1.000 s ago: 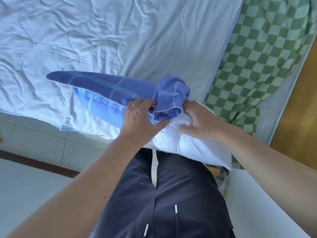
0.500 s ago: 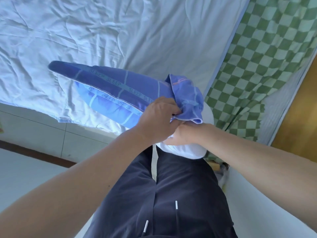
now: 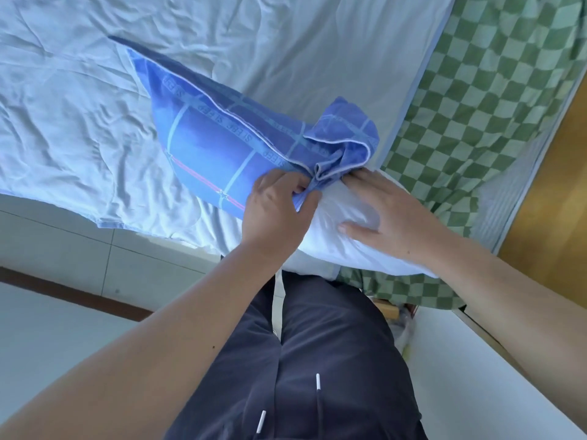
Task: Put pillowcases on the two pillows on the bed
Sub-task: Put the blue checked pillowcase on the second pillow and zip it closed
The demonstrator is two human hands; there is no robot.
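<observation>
A white pillow (image 3: 346,246) lies at the bed's near edge, its far end inside a blue pillowcase (image 3: 209,138) with light stripes and lettering. The pillowcase's open end is bunched up around the pillow's middle. My left hand (image 3: 276,211) pinches the bunched blue hem between thumb and fingers. My right hand (image 3: 390,211) lies flat on the bare white part of the pillow, fingers straight, fingertips at the hem. Only one pillow is in view.
A pale blue quilt (image 3: 95,100) covers most of the bed. A green checked sheet (image 3: 495,90) lies to the right, beside a wooden frame (image 3: 559,192). A tiled floor (image 3: 63,249) is on the left and a white surface (image 3: 476,376) at lower right.
The pillow has swung so its cased end points further away and up. My right hand came out from under the hem and now lies flat on the white pillow.
</observation>
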